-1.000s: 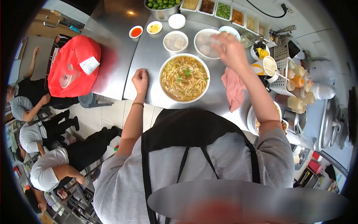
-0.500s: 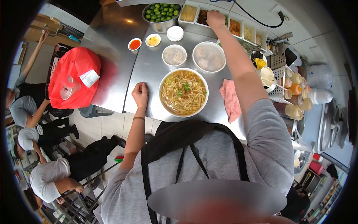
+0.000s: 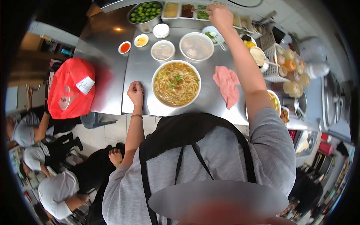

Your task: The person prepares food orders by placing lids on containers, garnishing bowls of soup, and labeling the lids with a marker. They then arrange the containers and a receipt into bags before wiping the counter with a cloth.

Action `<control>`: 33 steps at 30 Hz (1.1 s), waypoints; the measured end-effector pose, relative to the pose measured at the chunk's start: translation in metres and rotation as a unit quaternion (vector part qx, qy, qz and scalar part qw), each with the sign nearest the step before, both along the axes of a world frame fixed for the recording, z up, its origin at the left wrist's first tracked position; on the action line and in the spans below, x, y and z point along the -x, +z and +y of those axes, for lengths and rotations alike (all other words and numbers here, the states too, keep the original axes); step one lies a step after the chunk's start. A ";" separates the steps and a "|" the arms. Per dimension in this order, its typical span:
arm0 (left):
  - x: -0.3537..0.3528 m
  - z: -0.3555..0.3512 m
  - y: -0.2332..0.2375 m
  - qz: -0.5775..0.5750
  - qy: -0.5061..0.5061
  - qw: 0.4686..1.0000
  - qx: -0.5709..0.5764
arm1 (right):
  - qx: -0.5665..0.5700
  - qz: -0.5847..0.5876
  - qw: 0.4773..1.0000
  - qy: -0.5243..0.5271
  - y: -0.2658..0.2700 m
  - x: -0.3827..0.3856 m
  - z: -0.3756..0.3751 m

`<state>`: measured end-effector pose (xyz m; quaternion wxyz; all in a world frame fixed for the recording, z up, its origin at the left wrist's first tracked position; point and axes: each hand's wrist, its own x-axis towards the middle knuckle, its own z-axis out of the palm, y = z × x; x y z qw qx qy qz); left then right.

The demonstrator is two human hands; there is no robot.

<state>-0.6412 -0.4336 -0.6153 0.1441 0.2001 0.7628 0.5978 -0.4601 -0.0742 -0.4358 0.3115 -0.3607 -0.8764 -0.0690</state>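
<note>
My right hand [image 3: 219, 15] is over the row of topping containers, its fingers closed on the end of small tongs [image 3: 201, 10]. The tips of the tongs point left, beside the tray of dark brown topping [image 3: 187, 11] and the tray of chopped greens [image 3: 203, 14]. My left hand [image 3: 135, 93] rests curled at the table's front edge; whether it holds anything is hidden. Between my arms stands a large white bowl of noodle soup [image 3: 176, 83] with green garnish. Behind it are a small lidded tub [image 3: 162, 50] and a larger one [image 3: 196, 46].
A red bag [image 3: 71, 90] is at the left, limes [image 3: 146, 13] at the back. Two sauce cups, a pink cloth [image 3: 226, 85], a dish of greens [image 3: 213, 34] and a basket of bottles [image 3: 275, 63] lie around. Co-workers [image 3: 58, 193] are at the left.
My right hand has risen from the dark topping tray and moved right, with the tongs now visible. The view has shifted, so the table items appear farther left and higher. A co-worker's hand appears near my left elbow.
</note>
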 end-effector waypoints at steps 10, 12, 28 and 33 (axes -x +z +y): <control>0.005 -0.003 -0.010 0.023 -0.053 0.998 0.003 | -0.092 0.047 0.974 -0.200 0.029 -0.283 -0.149; 0.006 -0.003 -0.010 0.035 -0.059 0.998 0.016 | -0.057 0.015 0.962 -0.267 0.021 -0.316 -0.185; 0.005 -0.006 -0.010 0.034 -0.073 0.997 0.009 | 0.056 -0.056 0.918 -0.389 -0.006 -0.360 -0.231; 0.011 -0.005 -0.020 0.011 -0.065 0.998 -0.023 | 0.075 0.083 0.939 -0.325 0.008 -0.311 -0.183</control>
